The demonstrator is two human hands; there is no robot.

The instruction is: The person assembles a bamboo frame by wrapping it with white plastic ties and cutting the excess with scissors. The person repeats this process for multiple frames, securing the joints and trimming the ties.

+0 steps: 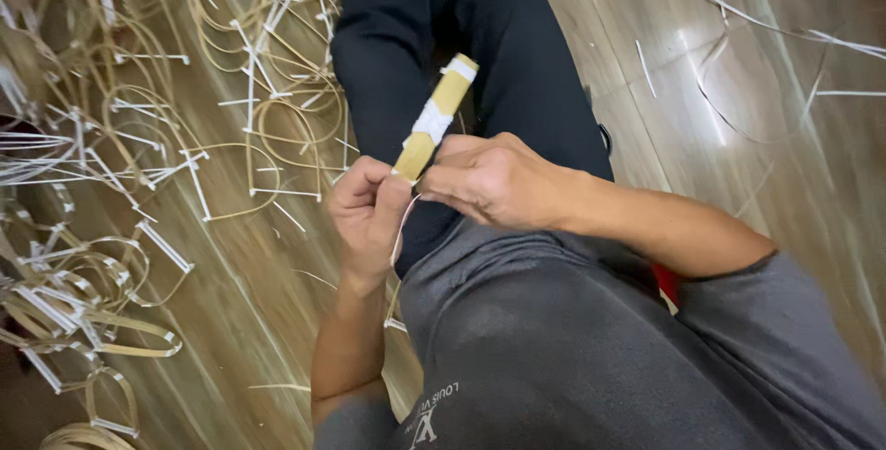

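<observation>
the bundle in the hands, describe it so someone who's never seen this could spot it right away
Start at the person's black trouser legs in the upper middle of the head view. Just in front of them the left hand and right hand meet around a short bundle of tan strips that sticks up at a slant. Unlike the loose tan loops on the wooden floor, it is straight, packed tight and banded with white wraps.

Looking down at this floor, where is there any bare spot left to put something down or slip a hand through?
The wooden floor right of the dark trouser legs is mostly bare, bordered by a few loose thin strips near the top. Left of the left hand, heaps of bent strip loops crowd the boards; only a narrow lane beside the left forearm stays open.
</observation>
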